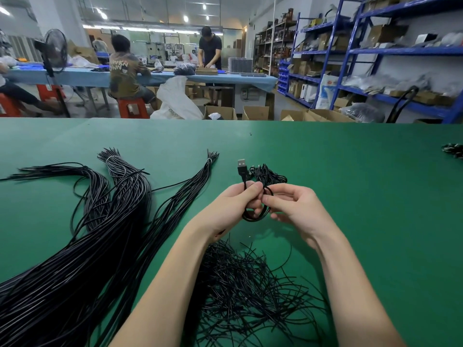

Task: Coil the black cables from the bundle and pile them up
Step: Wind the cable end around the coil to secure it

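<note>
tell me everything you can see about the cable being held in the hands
The held cable is thin, black and looks rubber-coated, wound into a small loop of several turns. A black USB plug with a silver metal tip sticks up above the left hand, whose fingers curl round the loop. The right hand pinches the loop from the other side. The cable is lifted off the green table, just in front of a small pile of coiled cables.

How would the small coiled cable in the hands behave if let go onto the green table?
The coiled cable looks thin and springy, so its loops would probably loosen once the left hand and right hand release. Its USB plug stands stiffly above the fingers, likely the heaviest part.
</note>
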